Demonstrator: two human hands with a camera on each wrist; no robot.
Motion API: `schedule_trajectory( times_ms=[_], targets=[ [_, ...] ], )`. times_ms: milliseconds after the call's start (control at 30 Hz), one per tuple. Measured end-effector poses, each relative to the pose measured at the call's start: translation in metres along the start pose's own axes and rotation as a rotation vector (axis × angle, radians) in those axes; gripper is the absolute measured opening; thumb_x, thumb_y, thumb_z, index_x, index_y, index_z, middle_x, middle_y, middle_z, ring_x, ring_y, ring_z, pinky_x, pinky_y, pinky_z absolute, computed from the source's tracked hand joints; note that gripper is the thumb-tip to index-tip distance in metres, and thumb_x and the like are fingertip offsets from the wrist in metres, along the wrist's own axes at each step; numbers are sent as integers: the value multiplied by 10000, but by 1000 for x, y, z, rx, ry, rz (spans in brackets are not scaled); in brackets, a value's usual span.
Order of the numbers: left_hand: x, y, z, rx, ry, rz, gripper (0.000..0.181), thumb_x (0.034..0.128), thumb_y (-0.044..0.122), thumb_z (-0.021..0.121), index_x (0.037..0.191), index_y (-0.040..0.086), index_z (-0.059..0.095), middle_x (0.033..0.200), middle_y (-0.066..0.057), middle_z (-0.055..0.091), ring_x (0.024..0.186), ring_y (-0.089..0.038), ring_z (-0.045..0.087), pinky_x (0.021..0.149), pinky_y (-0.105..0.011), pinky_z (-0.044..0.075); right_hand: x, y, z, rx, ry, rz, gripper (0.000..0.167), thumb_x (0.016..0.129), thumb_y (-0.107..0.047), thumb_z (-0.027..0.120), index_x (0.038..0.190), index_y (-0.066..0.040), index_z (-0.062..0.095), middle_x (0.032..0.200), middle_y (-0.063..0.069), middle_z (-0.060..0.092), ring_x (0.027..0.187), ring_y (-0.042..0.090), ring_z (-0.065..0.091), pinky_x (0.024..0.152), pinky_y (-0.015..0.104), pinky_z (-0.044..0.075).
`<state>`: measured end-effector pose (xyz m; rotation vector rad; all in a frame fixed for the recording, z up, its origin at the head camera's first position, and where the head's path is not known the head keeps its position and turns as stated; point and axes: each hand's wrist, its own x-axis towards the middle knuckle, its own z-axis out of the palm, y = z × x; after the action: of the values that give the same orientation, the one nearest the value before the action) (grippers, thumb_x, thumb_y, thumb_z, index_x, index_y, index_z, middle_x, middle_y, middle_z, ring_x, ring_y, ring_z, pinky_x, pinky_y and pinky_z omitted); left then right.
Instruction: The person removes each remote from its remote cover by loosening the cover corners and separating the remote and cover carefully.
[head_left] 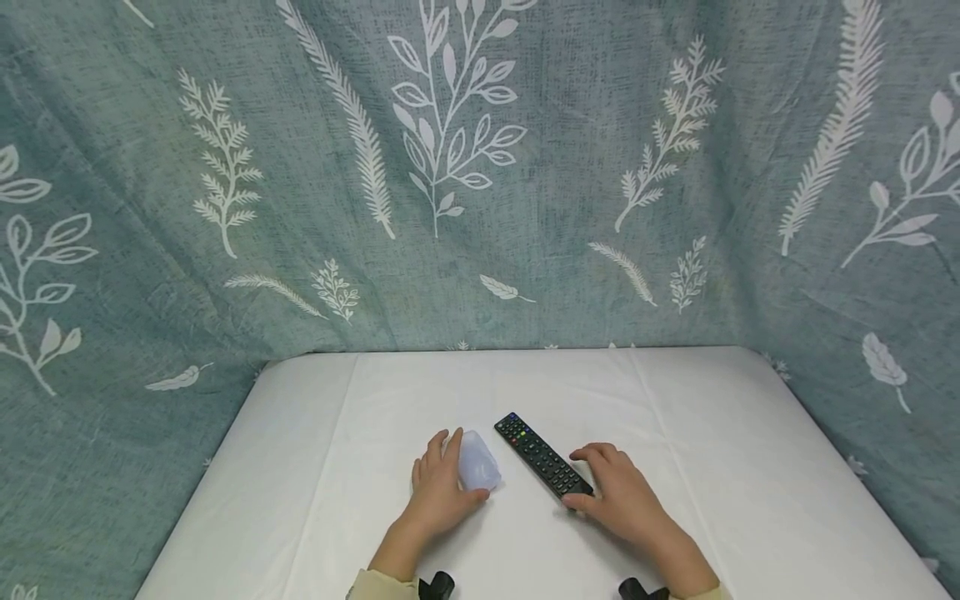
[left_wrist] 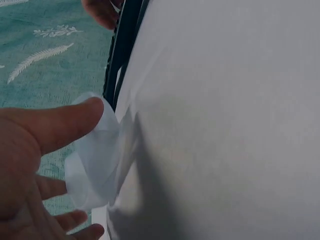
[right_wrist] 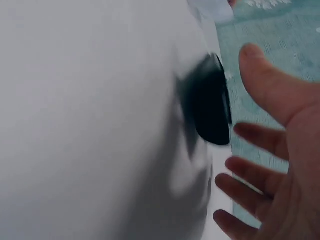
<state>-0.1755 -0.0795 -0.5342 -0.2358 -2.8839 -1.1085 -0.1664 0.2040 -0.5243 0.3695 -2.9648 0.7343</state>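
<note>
A pale blue translucent object (head_left: 477, 461), soft-looking and with folds in the left wrist view, rests on the white tabletop; its exact kind cannot be told. My left hand (head_left: 438, 492) spreads round its left and near sides. The thumb overlaps the object in the left wrist view, and whether it touches is unclear. To the right, a black remote control (head_left: 542, 452) lies diagonally, buttons up. At its near end is my right hand (head_left: 618, 496), fingers apart and relaxed. A gap shows between that hand and the remote's dark end (right_wrist: 212, 105) in the right wrist view.
White cloth covers the table (head_left: 397, 392). A blue-green curtain (head_left: 555, 167) with white leaf prints hangs behind it and along both sides. Dark wrist mounts (head_left: 437, 586) show at the bottom edge of the head view.
</note>
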Motion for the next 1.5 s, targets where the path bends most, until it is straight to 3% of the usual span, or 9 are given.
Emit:
schedule_trajectory(
  times_ms=[133,367,600,833,1000,1267,1500],
  targets=[
    [2,-5,-7,0,-60,43,965,743,275,859,1515,0,348,1559,-275,280,1392,-500,359,1135,-711,239,9,8,-10,48,-75,-70,654,847,-427,771,1401,-162,543,1472,171,494,1342,422,474,1074,625,417],
    [8,-12,-11,57,-121,113,930,778,256,840,1526,23,339,1547,-242,362,1417,-447,382,1153,-695,265,28,13,-8,30,-200,-208,739,861,-413,757,1501,-203,453,1531,212,442,1390,461,425,1112,669,350],
    [13,-13,-15,65,-185,182,922,802,231,811,1539,7,305,1569,-237,328,1430,-435,371,1167,-663,281,38,7,-5,25,-279,-224,823,841,-506,748,1527,-194,417,1595,201,350,1452,498,307,1150,699,247],
    [18,-12,-5,108,-199,201,964,793,270,800,1554,3,272,1620,-204,256,1494,-381,302,1194,-685,203,38,3,6,26,-199,-206,851,811,-556,749,1509,-179,441,1577,196,379,1428,510,328,1128,706,264],
    [21,-12,2,136,-183,222,951,774,230,773,1551,-6,276,1628,-198,242,1503,-365,294,1202,-667,215,36,1,14,42,-131,-205,858,803,-592,735,1501,-183,449,1554,195,408,1411,507,349,1123,695,270],
    [30,-13,4,66,-229,235,952,757,156,735,1559,-6,249,1648,-198,181,1525,-372,233,1229,-644,159,38,-1,24,2,-96,-183,860,798,-655,700,1502,-227,454,1560,163,419,1418,494,351,1120,726,256],
    [38,-10,4,9,-293,195,957,751,119,704,1577,39,227,1672,-171,119,1538,-376,202,1232,-663,88,39,-4,28,-19,-112,-145,850,800,-655,697,1508,-254,449,1582,121,406,1446,480,326,1114,777,210]
  ],
)
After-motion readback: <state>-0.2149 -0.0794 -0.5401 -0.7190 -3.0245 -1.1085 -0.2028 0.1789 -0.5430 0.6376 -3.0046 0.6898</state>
